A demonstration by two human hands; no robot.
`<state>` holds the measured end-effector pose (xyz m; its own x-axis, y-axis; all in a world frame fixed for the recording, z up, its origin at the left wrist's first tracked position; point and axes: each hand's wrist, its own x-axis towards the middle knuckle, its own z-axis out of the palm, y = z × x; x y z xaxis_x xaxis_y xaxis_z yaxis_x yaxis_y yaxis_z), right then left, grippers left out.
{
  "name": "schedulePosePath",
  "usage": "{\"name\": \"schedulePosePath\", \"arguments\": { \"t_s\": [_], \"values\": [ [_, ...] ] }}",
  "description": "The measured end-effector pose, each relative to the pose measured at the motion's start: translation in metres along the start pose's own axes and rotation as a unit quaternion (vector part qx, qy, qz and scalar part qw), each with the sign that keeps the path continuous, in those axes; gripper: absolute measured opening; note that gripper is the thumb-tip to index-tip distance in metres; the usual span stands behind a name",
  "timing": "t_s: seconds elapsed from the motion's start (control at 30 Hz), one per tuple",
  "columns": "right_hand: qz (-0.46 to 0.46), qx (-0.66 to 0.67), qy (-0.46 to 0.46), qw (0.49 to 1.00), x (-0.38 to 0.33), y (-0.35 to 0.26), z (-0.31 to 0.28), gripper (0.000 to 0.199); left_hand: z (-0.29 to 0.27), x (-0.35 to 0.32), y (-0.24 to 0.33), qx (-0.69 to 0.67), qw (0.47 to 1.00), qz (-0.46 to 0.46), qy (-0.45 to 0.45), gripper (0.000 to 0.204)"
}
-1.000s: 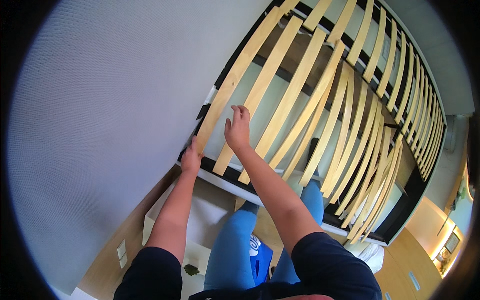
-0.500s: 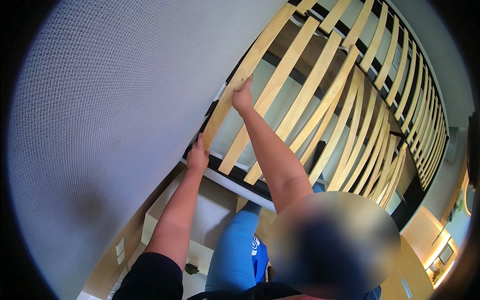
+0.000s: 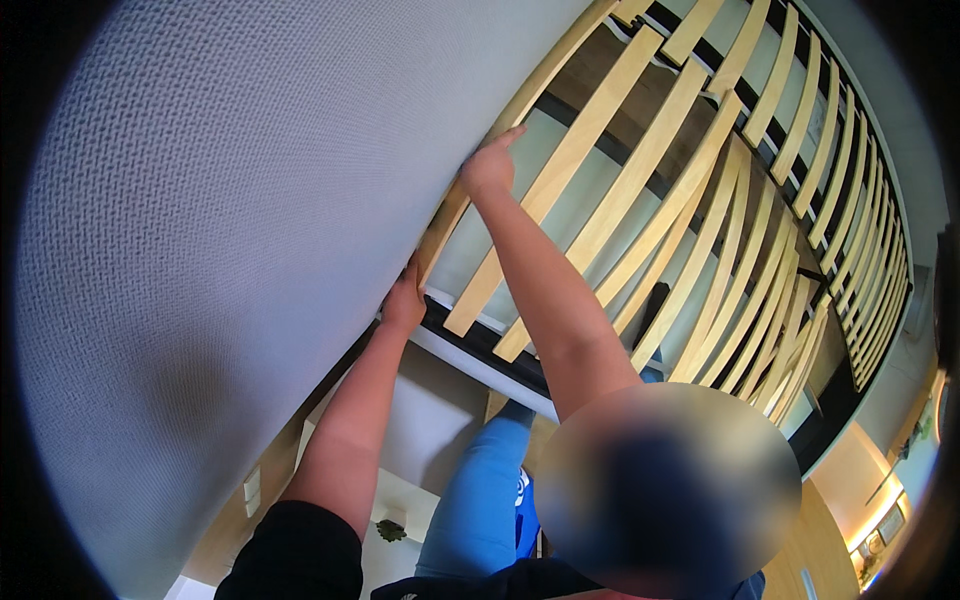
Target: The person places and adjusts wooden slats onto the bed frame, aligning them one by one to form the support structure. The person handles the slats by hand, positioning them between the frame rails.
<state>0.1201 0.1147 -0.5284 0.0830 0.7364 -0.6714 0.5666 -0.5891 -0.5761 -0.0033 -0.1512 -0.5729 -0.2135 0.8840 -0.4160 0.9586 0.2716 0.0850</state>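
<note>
A light wooden bed slat (image 3: 440,238), the outermost of a bed base, lies along the grey textured surface at my left. My left hand (image 3: 405,300) is closed around its near end, by the black frame edge. Farther up the same slat my right hand (image 3: 488,170) grips it, the index finger stretched out and the other fingers partly hidden behind the wood. The slat looks tilted, its narrow edge turned partly up. Beside it lies another slat (image 3: 560,170) that neither hand touches.
Several more curved slats (image 3: 650,250) spread to the right over the dark bed frame (image 3: 480,345). The grey textured surface (image 3: 230,200) fills the left. Below are my blue-trousered leg (image 3: 475,490) and a small green plant (image 3: 391,530). A blurred oval covers the lower right.
The outermost slat has tipped and shifted toward the grey surface, showing less of its flat face. Both hands have turned with it, still holding on. The view has shifted slightly.
</note>
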Motion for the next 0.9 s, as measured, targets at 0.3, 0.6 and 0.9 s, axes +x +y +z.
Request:
{"name": "schedulePosePath", "arguments": {
  "t_s": [0.3, 0.6, 0.9],
  "values": [
    [-0.085, 0.085, -0.08, 0.99, 0.041, 0.045, -0.013, 0.112, -0.002, 0.011, 0.02, -0.055, 0.995, -0.081, 0.015, 0.092],
    [-0.168, 0.004, 0.03, 0.985, 0.011, 0.075, -0.035, 0.09, -0.119, -0.036, 0.101, -0.092, 0.988, -0.064, -0.109, 0.077],
    [-0.197, -0.05, 0.068, 0.977, -0.242, 0.249, -0.188, 0.068, -0.541, -0.155, 0.12, -0.249, 0.759, 0.19, 0.571, 0.032]
  ]
}}
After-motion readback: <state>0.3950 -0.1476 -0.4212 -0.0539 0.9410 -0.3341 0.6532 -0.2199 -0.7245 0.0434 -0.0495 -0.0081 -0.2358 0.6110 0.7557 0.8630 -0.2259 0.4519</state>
